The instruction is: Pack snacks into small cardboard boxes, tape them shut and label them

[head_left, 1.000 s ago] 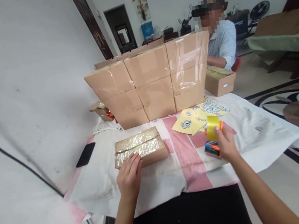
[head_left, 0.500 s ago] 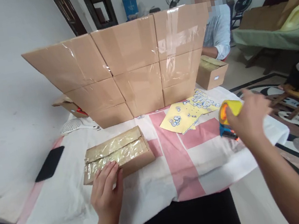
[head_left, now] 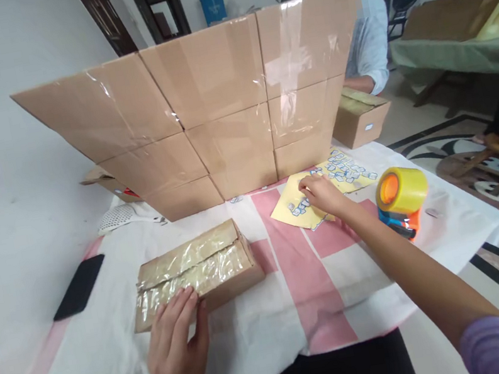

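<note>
A taped cardboard box lies closed on the cloth in front of me. Flat on its near edge rests my left hand, fingers stretched over the tape and thumb by the side. My right hand reaches over a yellow sheet that carries many small blue-edged white labels. Its thumb and fingertips are pinched together at the labels; whatever is between them is too small to make out. To the right of that forearm stands a tape dispenser with a yellow roll of tape.
A tall taped cardboard panel stands across the table's back. Behind it are a labelled box at right and an open box at left. A black phone lies at left. A person is behind the panel.
My right hand has moved left from beside the tape dispenser to the labels on the yellow sheet, its fingers closing to a pinch. My left hand stays on the box.
</note>
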The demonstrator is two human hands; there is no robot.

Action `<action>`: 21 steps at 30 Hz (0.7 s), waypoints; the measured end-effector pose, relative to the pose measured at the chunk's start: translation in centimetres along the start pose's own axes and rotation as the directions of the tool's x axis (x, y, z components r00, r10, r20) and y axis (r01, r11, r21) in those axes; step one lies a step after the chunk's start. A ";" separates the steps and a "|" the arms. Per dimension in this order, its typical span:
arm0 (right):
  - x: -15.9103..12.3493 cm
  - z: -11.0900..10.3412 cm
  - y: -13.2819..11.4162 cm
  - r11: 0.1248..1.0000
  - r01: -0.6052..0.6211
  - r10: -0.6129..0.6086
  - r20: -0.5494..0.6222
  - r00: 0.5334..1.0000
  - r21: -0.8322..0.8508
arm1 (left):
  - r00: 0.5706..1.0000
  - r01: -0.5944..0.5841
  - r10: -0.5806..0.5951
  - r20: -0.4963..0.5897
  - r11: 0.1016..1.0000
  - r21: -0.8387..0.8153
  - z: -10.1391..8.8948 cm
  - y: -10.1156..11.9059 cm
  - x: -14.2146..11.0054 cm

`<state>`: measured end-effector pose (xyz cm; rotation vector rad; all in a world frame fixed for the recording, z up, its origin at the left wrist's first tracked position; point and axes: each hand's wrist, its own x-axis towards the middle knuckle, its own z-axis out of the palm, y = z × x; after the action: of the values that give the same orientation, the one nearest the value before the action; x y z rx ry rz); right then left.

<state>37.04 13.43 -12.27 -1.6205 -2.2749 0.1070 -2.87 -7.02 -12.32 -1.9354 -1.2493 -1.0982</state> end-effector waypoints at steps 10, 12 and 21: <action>-1.9 2.1 3.3 0.980 0.062 -0.083 0.106 0.991 0.187 | 1.000 0.015 -0.015 -0.020 1.000 -0.002 0.3 -0.1 -0.6; -1.9 2.3 3.2 0.966 0.058 -0.075 0.057 0.996 0.253 | 0.999 0.024 -0.023 -0.031 1.000 0.008 0.4 -0.1 -0.7; -2.0 2.4 1.2 0.767 -0.003 0.093 -0.106 0.990 0.641 | 0.998 0.021 -0.017 -0.067 0.998 0.056 1.0 0.2 -0.8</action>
<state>37.94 12.29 -15.35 -1.2605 -1.7968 0.6925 -2.53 -6.65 -13.54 -1.8339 -1.2521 -1.1149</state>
